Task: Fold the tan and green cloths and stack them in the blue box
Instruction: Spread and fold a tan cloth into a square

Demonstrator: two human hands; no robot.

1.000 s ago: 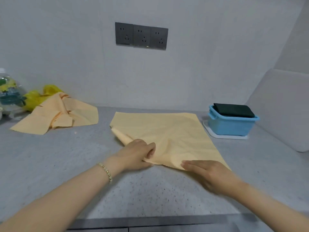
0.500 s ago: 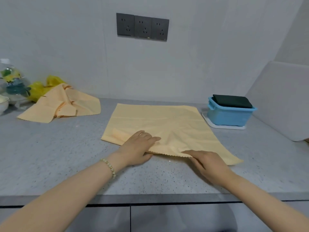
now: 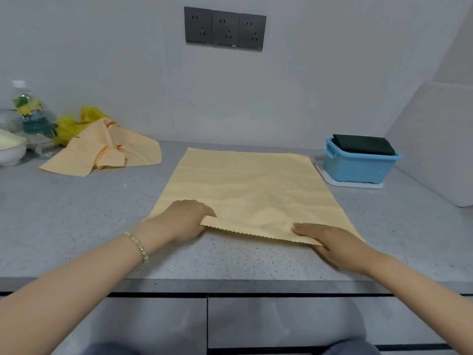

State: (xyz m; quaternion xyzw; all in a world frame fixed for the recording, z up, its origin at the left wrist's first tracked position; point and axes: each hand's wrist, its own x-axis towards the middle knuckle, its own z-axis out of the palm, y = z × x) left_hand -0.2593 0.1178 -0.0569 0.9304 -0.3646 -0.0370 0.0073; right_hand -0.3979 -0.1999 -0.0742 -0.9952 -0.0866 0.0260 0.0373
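tan cloth (image 3: 250, 190): I see it spread flat on the counter (image 3: 76, 226), just left of the blue box (image 3: 358, 170).
left hand (image 3: 184, 221): fingers curled under the cloth's near edge, gripping it.
right hand (image 3: 330, 242): pinches the same edge, nearer the box.
green cloth (image 3: 363, 144): folded, lying in the box.
second tan cloth (image 3: 102, 152): crumpled, far left of the box.

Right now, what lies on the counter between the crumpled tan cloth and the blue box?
The head view shows only the flat tan cloth there, spread out on the counter.
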